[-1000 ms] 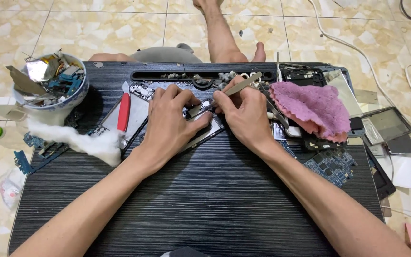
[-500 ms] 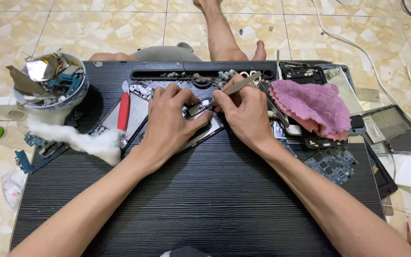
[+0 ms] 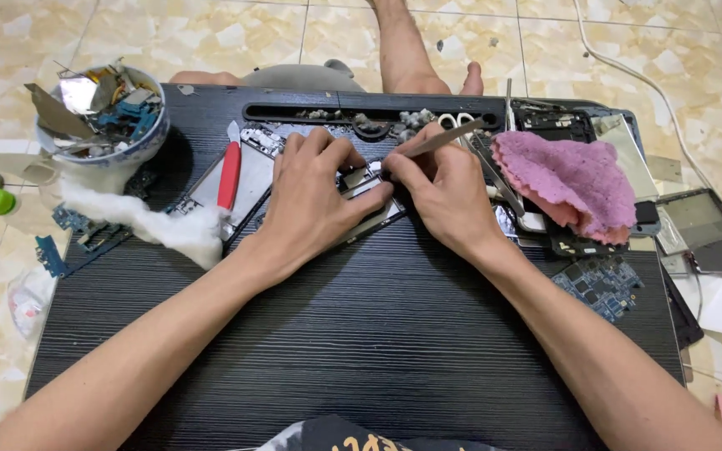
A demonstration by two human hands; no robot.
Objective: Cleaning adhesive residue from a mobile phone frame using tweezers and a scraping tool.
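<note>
Head view: left hand (image 3: 319,196) is pressing down on a phone (image 3: 369,196) mid-table (image 3: 336,351), fingers curled on it; right hand (image 3: 444,188) is pinching a tool (image 3: 440,140), its tip touching the phone.

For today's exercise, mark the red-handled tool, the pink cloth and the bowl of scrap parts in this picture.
red-handled tool (image 3: 229,174): head view, middle of its red handle.
pink cloth (image 3: 568,179): head view, centre of the crumpled fabric.
bowl of scrap parts (image 3: 154,144): head view, its white outer wall at the right.

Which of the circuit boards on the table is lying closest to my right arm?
The blue circuit board beside the right forearm, below the pink cloth; the others lie by the cotton.
</note>
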